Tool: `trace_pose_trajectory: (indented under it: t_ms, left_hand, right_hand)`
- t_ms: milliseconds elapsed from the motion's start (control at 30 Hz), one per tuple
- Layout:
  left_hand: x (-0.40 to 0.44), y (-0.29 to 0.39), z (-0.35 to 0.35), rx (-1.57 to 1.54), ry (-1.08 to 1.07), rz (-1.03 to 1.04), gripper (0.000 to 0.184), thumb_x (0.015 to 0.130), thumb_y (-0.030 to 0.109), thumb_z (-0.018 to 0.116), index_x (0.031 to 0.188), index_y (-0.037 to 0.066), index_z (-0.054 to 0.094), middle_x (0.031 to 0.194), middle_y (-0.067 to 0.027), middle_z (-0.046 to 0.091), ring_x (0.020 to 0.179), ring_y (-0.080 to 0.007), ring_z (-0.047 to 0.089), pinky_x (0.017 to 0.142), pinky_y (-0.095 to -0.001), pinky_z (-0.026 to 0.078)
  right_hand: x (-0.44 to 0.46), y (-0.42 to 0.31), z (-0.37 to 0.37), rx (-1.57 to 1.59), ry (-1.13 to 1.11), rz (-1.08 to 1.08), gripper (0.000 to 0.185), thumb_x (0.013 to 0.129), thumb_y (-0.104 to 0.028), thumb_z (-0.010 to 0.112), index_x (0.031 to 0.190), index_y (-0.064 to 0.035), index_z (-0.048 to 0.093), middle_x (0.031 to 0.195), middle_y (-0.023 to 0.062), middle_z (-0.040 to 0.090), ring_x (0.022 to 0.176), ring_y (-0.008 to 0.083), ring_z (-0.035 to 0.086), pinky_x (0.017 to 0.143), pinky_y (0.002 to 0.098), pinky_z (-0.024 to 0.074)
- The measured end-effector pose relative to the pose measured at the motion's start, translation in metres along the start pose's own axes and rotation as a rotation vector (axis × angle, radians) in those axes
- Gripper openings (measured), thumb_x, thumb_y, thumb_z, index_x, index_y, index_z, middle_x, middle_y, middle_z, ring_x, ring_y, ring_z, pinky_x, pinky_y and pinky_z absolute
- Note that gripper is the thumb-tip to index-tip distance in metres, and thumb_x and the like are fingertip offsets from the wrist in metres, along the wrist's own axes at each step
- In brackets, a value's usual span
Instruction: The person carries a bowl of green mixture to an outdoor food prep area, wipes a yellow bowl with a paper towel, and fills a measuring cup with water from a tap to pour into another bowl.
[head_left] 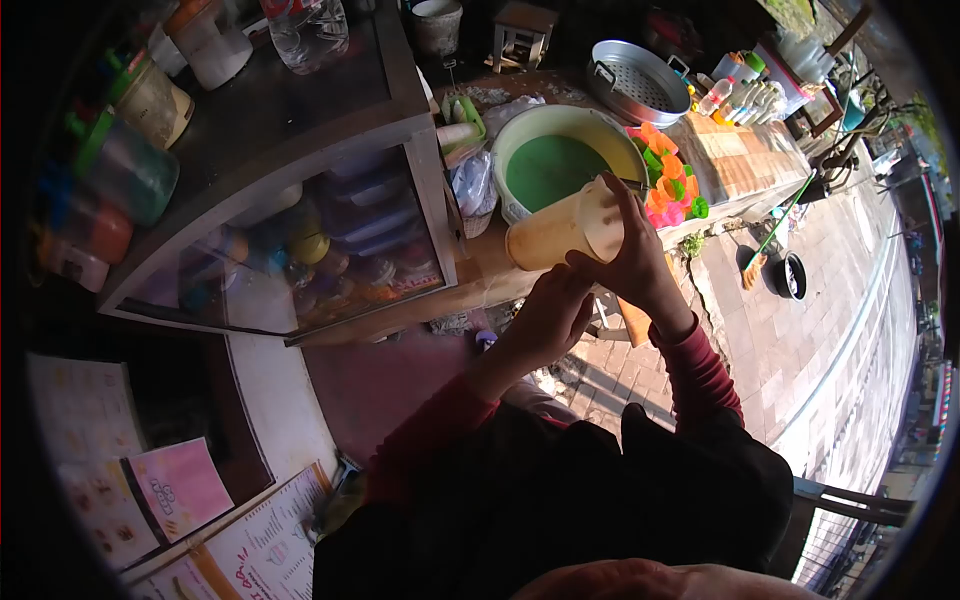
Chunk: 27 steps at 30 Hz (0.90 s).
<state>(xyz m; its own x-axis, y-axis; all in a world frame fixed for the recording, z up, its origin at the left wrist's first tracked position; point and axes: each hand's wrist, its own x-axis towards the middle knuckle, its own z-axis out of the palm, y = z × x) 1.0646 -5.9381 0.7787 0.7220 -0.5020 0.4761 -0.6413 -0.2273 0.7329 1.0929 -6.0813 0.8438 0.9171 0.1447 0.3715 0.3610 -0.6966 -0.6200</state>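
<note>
A cream plastic container, like a tall cup or pitcher, is tilted on its side in front of a round tub. My right hand is closed around its right end, fingers over the far side and thumb on the near side. My left hand is closed against the lower near side of the container, beside the right thumb; its fingertips are partly hidden. Green liquid fills much of the tub. Bright orange, green and pink pieces are heaped at the tub's right.
A glass-fronted display case stands at left, with jars and a water bottle on top. Behind the tub sits a perforated metal steamer pot. Small bottles line the tiled counter. A broom and black basin are on the paving.
</note>
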Motion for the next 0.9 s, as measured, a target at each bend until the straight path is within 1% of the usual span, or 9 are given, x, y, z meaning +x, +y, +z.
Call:
trace_pose_trajectory:
  t_ms: [33,133,300,433,567,700,833,867,900]
  left_hand:
    - [0.009,0.003,-0.015,-0.029,-0.004,0.023,0.044,0.077,0.004,0.053,0.119,0.000,0.039,0.113,-0.0202,0.044,0.103,-0.0378,0.043,0.087,-0.0424,0.037]
    - [0.028,0.008,-0.055,0.133,-0.024,0.068,0.055,0.077,0.005,0.054,0.128,0.004,0.035,0.135,-0.0172,0.028,0.123,-0.0352,0.029,0.099,-0.0429,0.027]
    - [-0.013,-0.023,-0.102,-0.028,-0.212,-0.250,0.033,0.080,0.011,0.051,0.112,0.005,0.052,0.114,-0.0123,0.052,0.110,-0.0271,0.045,0.094,-0.0365,0.034]
    - [-0.096,-0.059,-0.111,0.193,-0.069,-0.562,0.023,0.079,0.013,0.053,0.100,0.003,0.057,0.094,-0.0148,0.060,0.090,-0.0298,0.056,0.083,-0.0374,0.042]
    - [-0.206,-0.078,-0.103,0.298,0.122,-0.912,0.020,0.079,0.012,0.053,0.095,0.002,0.059,0.091,-0.0153,0.061,0.085,-0.0303,0.059,0.077,-0.0360,0.046]
    - [-0.294,-0.074,-0.105,0.331,0.013,-1.193,0.022,0.079,0.017,0.053,0.093,0.003,0.060,0.087,-0.0164,0.062,0.083,-0.0314,0.060,0.074,-0.0363,0.048]
    - [-0.414,-0.084,-0.083,0.269,0.017,-1.514,0.025,0.078,0.025,0.054,0.090,0.005,0.062,0.086,-0.0165,0.063,0.082,-0.0325,0.060,0.073,-0.0378,0.048]
    - [-0.422,-0.076,-0.081,0.253,0.014,-1.594,0.026,0.078,0.028,0.053,0.089,0.006,0.063,0.086,-0.0164,0.063,0.083,-0.0324,0.060,0.074,-0.0383,0.047]
    - [-0.431,-0.067,-0.078,0.230,0.012,-1.674,0.028,0.078,0.030,0.052,0.089,0.007,0.063,0.087,-0.0163,0.063,0.084,-0.0323,0.060,0.075,-0.0389,0.047]
  right_hand:
    - [0.018,-0.003,-0.007,0.017,-0.001,0.015,0.090,0.056,-0.023,0.077,0.130,-0.0053,0.029,0.113,0.0219,0.046,0.102,0.0365,0.050,0.084,0.0415,0.0428]
    - [0.098,0.029,-0.024,-0.145,0.175,-0.096,0.088,0.055,-0.026,0.077,0.128,-0.0065,0.031,0.109,0.0199,0.048,0.101,0.0353,0.050,0.084,0.0419,0.0424]
    - [0.265,0.169,-0.013,-0.309,0.343,0.024,0.093,0.052,-0.036,0.076,0.128,-0.0070,0.031,0.112,0.0202,0.046,0.101,0.0352,0.049,0.085,0.0426,0.0414]
    - [0.330,0.247,0.029,-0.350,0.274,0.208,0.099,0.050,-0.037,0.076,0.130,-0.0054,0.027,0.114,0.0209,0.044,0.104,0.0354,0.048,0.088,0.0426,0.0396]
    - [0.349,0.311,0.071,-0.436,0.110,0.395,0.104,0.048,-0.037,0.076,0.131,-0.0007,0.024,0.119,0.0217,0.038,0.112,0.0360,0.039,0.092,0.0450,0.0345]
    - [0.347,0.367,0.110,-0.565,0.007,0.423,0.100,0.046,-0.032,0.077,0.128,-0.0027,0.028,0.125,0.0224,0.034,0.118,0.0354,0.034,0.093,0.0449,0.0360]
    - [0.338,0.390,0.119,-0.588,-0.142,0.403,0.104,0.042,-0.027,0.080,0.130,-0.0089,0.027,0.123,0.0164,0.038,0.117,0.0323,0.037,0.092,0.0449,0.0372]
    - [0.337,0.396,0.121,-0.627,-0.173,0.496,0.097,0.044,-0.033,0.079,0.126,-0.0093,0.033,0.123,0.0078,0.040,0.118,0.0286,0.035,0.090,0.0456,0.0382]
    - [0.333,0.401,0.123,-0.700,-0.215,0.473,0.102,0.043,-0.036,0.081,0.128,-0.0093,0.031,0.125,0.0104,0.040,0.117,0.0297,0.037,0.090,0.0458,0.0385]
